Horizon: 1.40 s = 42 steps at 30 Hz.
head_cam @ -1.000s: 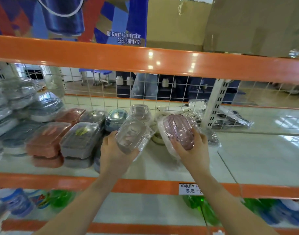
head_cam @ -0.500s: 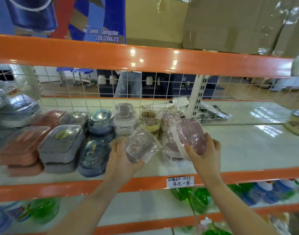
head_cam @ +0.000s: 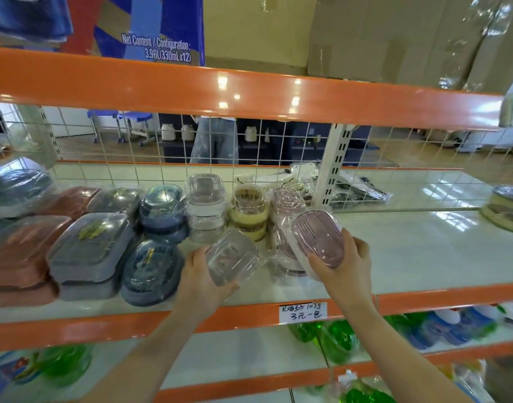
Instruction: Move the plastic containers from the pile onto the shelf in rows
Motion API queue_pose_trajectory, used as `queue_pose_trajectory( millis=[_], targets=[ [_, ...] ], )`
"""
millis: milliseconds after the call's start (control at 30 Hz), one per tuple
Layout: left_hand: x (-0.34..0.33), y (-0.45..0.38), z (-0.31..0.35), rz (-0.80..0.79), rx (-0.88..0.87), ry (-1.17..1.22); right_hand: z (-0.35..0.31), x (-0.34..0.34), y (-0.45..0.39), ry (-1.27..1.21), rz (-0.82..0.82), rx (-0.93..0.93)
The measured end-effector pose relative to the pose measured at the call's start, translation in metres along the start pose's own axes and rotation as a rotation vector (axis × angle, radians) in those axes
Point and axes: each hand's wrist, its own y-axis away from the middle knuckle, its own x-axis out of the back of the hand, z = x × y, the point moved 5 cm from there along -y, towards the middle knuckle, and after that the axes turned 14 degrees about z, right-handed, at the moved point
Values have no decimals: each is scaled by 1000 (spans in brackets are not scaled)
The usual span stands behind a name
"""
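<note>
My left hand (head_cam: 201,282) grips a clear wrapped plastic container (head_cam: 232,257), tilted, just above the white shelf (head_cam: 423,254). My right hand (head_cam: 346,267) grips a pink oval wrapped container (head_cam: 317,238), tilted too, in front of a stack of pink containers (head_cam: 285,200). Rows stand on the shelf to the left: clear containers (head_cam: 204,205), yellow ones (head_cam: 248,210), blue oval ones (head_cam: 162,206), grey rectangular ones (head_cam: 91,242) and red-brown ones (head_cam: 19,245).
An orange beam (head_cam: 249,91) runs overhead and another orange beam (head_cam: 453,295) edges the shelf front, with a price label (head_cam: 303,312). A wire grid (head_cam: 264,146) backs the shelf. One yellow container (head_cam: 505,207) sits far right. Green bottles (head_cam: 333,341) are below.
The view has shifted right and down. Both hands came nearer the shelf front with their containers, and the far-right yellow container has come further into sight.
</note>
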Motion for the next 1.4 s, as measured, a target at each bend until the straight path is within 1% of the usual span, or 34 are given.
queue_pose_trajectory(
  millis=[133,267,467,600,633,767,900,1033,1100,1133,1200,1300,1400],
  targets=[
    [8,0,-1,73,-85,-3,-8,-6,-5,9,-25,18],
    [13,-2,-6,157,-112,-25,-17,-15,-10,18,-43,47],
    [20,-6,-5,164,-184,-30,-25,-27,-17,49,-54,66],
    [26,-9,1,234,-361,-35,-31,-35,-23,41,-62,67],
    [27,-10,1,234,-371,-42,-34,-37,-24,37,-65,73],
    [30,-17,-1,218,-338,-56,-42,-46,-29,21,-76,99],
    [40,-23,-9,305,-364,-50,-50,-58,-34,-12,-85,126],
    [51,-30,-21,370,-263,1,-54,-71,-36,2,-107,123],
    [52,-32,-23,344,-264,9,-55,-74,-37,17,-119,122],
    [51,-32,-23,307,-279,9,-55,-75,-37,23,-125,116],
    [45,-31,-22,187,-300,-11,-53,-76,-39,25,-129,93],
    [32,-29,-21,-5,-296,-108,-51,-76,-42,26,-125,79],
    [20,-29,-19,-139,-300,-199,-46,-76,-45,62,-148,73]
  ],
)
